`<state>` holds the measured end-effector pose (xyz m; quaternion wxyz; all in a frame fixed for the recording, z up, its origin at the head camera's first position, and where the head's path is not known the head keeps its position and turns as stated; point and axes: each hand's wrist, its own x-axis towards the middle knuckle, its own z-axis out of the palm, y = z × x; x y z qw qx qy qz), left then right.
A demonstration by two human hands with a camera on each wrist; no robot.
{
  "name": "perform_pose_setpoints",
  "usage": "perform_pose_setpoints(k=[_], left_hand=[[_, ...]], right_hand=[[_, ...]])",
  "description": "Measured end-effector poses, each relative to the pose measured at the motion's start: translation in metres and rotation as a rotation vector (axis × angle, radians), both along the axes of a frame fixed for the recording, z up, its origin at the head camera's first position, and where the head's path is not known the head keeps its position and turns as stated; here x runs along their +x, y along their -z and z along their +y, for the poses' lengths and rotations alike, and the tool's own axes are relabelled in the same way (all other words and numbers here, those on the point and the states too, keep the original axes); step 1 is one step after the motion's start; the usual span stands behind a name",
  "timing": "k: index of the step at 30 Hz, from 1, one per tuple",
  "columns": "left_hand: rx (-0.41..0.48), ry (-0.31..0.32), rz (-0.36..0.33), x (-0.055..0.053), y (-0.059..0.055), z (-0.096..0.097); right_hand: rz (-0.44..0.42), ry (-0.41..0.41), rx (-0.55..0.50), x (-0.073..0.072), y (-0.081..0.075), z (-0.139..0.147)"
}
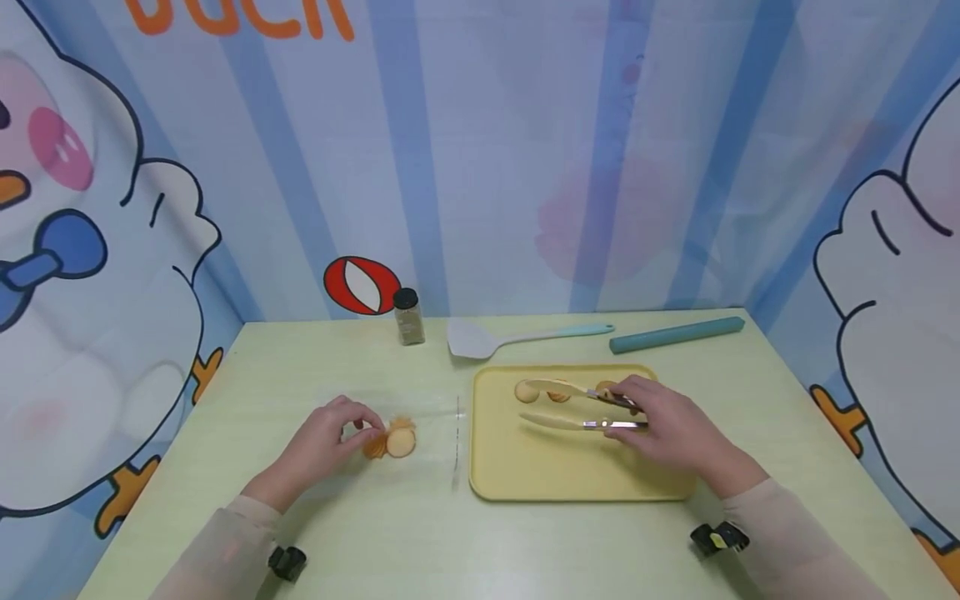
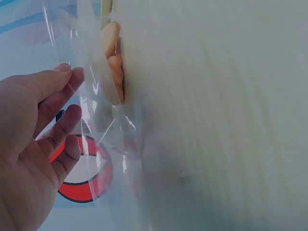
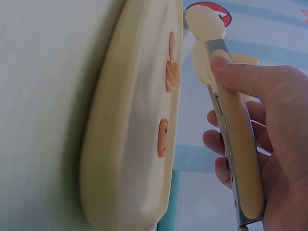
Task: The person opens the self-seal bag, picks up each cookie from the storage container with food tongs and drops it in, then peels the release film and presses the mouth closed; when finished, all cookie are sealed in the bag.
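My left hand (image 1: 330, 433) pinches the film of a clear plastic bag (image 2: 98, 110) between thumb and forefinger. A round pale cookie-like piece (image 1: 401, 442) and an orange ridged piece (image 1: 375, 447) show at the bag, close to my fingertips, with a fan-shaped piece (image 1: 402, 422) behind. My right hand (image 1: 671, 425) grips cream-tipped tongs (image 3: 236, 139), their arms spread apart above the yellow tray (image 1: 555, 487). Nothing lies between the tong tips. On the tray are a round piece (image 1: 527, 392), a striped piece (image 1: 558, 395) and a spotted piece (image 3: 163, 138).
Behind the tray lie a white spatula (image 1: 471, 340) with a pale blue handle and a teal rod (image 1: 678, 334). A black-capped spice jar (image 1: 409, 321) stands at the table's back edge. A printed cloth (image 1: 495, 167) hangs behind the table.
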<state>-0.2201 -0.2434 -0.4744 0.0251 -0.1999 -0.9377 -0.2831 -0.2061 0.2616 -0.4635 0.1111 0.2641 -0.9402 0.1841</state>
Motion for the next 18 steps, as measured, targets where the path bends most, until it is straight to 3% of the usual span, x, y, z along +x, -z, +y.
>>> perform_pose_setpoints(k=[10,18], left_hand=[[-0.008,-0.011,-0.026,0.0,0.0,0.001],[-0.01,-0.011,-0.049,-0.001,-0.001,0.004]], right_hand=[[-0.011,-0.009,0.104,-0.022,-0.014,-0.001],[-0.09,-0.04,0.168,-0.047,-0.031,-0.013]])
